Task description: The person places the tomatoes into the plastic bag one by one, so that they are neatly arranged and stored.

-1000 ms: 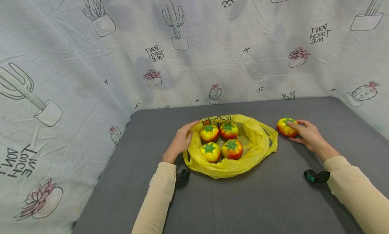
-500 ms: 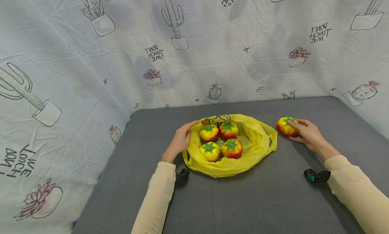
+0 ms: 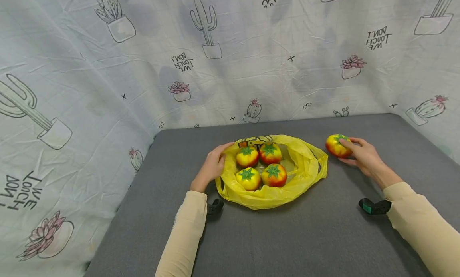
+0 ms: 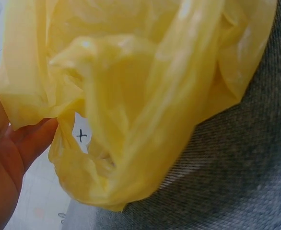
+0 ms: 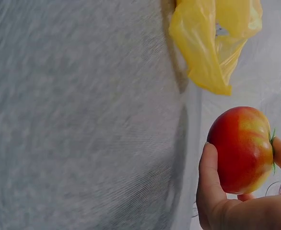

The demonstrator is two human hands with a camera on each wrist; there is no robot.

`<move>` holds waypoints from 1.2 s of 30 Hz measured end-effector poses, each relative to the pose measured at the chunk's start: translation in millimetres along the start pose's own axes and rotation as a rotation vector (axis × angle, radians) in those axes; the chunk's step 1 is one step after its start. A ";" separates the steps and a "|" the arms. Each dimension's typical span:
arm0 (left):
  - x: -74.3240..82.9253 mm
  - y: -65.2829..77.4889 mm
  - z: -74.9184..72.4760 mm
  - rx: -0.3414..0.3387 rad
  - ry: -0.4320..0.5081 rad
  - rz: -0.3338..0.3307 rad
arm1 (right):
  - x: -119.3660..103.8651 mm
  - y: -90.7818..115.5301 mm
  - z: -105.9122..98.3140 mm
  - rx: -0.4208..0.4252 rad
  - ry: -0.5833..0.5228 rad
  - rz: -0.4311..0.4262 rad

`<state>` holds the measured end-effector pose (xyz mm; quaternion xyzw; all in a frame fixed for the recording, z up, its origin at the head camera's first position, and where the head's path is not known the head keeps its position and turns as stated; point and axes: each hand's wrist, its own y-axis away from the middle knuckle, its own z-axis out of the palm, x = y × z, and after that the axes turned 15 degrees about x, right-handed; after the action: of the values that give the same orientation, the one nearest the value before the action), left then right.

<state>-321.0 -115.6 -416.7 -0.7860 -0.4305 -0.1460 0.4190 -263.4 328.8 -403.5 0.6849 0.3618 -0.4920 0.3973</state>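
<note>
A yellow plastic bag [image 3: 276,197] lies with its mouth wide apart in the middle of the table, and several red-yellow tomatoes [image 3: 274,176] with green star-shaped tops sit inside it. At the bag's left rim, my left hand [image 3: 213,165] grips the plastic; the left wrist view has the bag's folds [image 4: 131,96] between thumb and fingers. To the right of the bag, my right hand [image 3: 364,157] holds another tomato [image 3: 338,145], thumb by the green top and fingers underneath. The right wrist view shows that tomato [image 5: 241,148] apart from the bag's handle [image 5: 203,48].
The dark grey table [image 3: 287,241] ends at a pale cloth backdrop [image 3: 230,89] printed with cacti and lettering, which hangs behind and at both sides. Black straps with small devices [image 3: 374,206] are on both wrists.
My right hand has raised the tomato slightly and shifted it a little to the left. The left hand and the bag have stayed practically in place.
</note>
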 end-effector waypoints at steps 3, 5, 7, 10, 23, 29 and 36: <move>0.2 0.3 -0.5 0.003 -0.007 0.002 | -6.1 3.6 3.0 -0.017 -0.019 -0.007; 0.5 0.4 -1.1 0.005 -0.007 0.002 | -10.7 6.6 6.3 -0.030 -0.034 -0.010; 0.5 0.2 -1.2 0.009 -0.006 0.007 | -15.0 9.7 10.2 -0.044 -0.045 -0.015; 0.6 0.2 -1.4 0.009 -0.002 0.005 | -20.2 13.8 15.9 -0.065 -0.060 -0.018; 0.9 -0.7 -1.1 0.002 -0.008 0.000 | -34.1 28.8 31.8 -0.124 -0.048 -0.063; 2.3 -0.2 -1.6 0.010 -0.006 0.015 | -36.1 34.2 37.1 -0.163 -0.053 -0.087; 5.1 0.6 -2.2 -0.004 -0.004 0.004 | -35.1 38.9 42.0 -0.187 -0.031 -0.123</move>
<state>-317.2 -114.7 -412.6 -0.7879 -0.4295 -0.1442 0.4169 -254.0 270.9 -370.9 0.6139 0.4411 -0.4900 0.4341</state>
